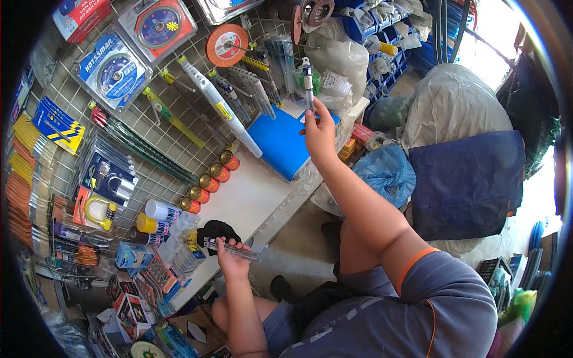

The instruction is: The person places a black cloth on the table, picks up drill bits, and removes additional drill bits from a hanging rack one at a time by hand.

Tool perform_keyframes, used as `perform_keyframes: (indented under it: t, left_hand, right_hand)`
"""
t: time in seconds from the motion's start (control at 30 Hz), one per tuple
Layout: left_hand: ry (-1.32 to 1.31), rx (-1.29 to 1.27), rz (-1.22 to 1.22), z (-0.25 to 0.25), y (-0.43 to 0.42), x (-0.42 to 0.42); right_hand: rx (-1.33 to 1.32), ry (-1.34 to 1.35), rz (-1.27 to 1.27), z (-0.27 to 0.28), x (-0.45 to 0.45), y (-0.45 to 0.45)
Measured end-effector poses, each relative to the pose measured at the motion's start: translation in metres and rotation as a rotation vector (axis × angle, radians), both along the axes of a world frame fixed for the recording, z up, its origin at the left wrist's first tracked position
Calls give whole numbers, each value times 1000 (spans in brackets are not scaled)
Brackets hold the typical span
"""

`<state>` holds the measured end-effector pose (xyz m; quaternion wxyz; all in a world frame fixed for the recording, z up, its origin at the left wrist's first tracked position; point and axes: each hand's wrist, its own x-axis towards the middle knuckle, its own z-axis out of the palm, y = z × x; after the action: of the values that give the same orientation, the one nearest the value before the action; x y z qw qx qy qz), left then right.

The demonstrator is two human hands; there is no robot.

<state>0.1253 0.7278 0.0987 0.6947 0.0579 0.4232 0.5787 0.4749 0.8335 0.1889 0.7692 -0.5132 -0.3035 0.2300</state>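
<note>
My right hand (pixel 320 132) is raised at the upper middle, its fingers closed round the lower end of a slim packaged tool (pixel 308 77) with a dark and white label. The tool points up, in front of a pale plastic bag. Lower down, my left hand (pixel 234 258) holds a clear tube-like pack (pixel 245 253) across its fingers, beside a black object (pixel 218 231) on the white shelf edge. More slim packs (pixel 255 89) hang on the wire rack, left of my right hand.
A wire grid (pixel 173 143) on the left carries discs, blades and packaged tools. Small red cans (pixel 209 182) line the white shelf (pixel 239 200) beside a blue folder (pixel 277 143). Blue bins (pixel 382 65) stand behind; a blue bag (pixel 385 173) and dark cloth (pixel 468 182) are at the right.
</note>
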Motion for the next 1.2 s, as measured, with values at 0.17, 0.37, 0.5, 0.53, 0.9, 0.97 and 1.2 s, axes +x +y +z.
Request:
perform_keyframes:
  t: [0.17,0.37,0.5,0.53,0.9,0.97,1.2]
  left_hand:
    - [48,1,9,-2,-2,-2]
    - [60,-16,15,-4,-5,-5]
    - [56,-17,26,-5,-6,-8]
    - [61,-19,29,-4,-6,-8]
    - [62,-32,11,-1,-1,-4]
    - [55,-31,7,-1,0,-4]
    - [50,-13,-10,-2,-2,-6]
  right_hand:
    - [-22,-28,-79,-5,12,14]
    - [-94,12,-29,3,24,13]
    - [-72,-229,-115,-12,32,24]
    - [-67,-345,-161,-11,32,24]
    - [-7,12,-47,-8,31,19]
    - [-19,15,-30,-5,30,17]
    - [-95,14,52,0,28,11]
